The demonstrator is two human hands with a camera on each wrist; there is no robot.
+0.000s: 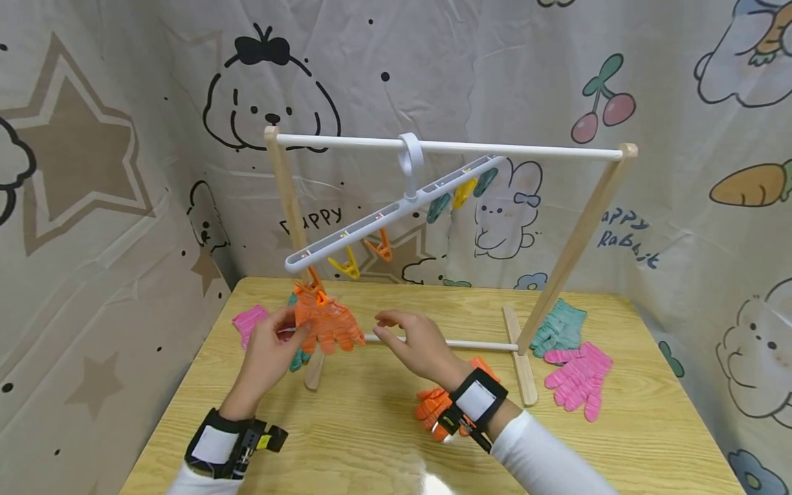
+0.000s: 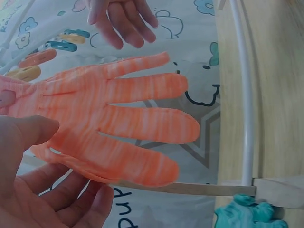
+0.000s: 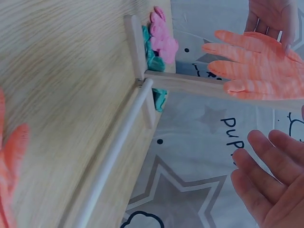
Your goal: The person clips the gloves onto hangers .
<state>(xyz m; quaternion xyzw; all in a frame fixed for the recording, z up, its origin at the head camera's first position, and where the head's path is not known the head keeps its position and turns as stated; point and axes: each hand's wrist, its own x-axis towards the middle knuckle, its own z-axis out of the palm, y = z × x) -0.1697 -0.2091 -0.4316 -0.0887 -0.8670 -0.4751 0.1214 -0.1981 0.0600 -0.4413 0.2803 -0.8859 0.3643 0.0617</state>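
Note:
An orange knit glove (image 1: 331, 326) hangs fingers down from an orange clip (image 1: 314, 276) at the near left end of a light grey hanger (image 1: 346, 237). My left hand (image 1: 271, 349) holds the glove's left edge, with the thumb (image 2: 40, 129) over the front and the other fingers behind. My right hand (image 1: 421, 346) is held to the right of the glove, apart from it, its fingers loosely extended and nothing in them. In the right wrist view, the glove (image 3: 259, 66) shows beyond the right fingers (image 3: 270, 156).
The hanger hooks over a white rod (image 1: 526, 148) on a wooden stand. Yellow (image 1: 346, 262), orange (image 1: 380, 246) and green clips (image 1: 438, 207) hang from it. On the table lie another orange glove (image 1: 432, 407), pink gloves (image 1: 581, 378) and teal gloves (image 1: 559, 326).

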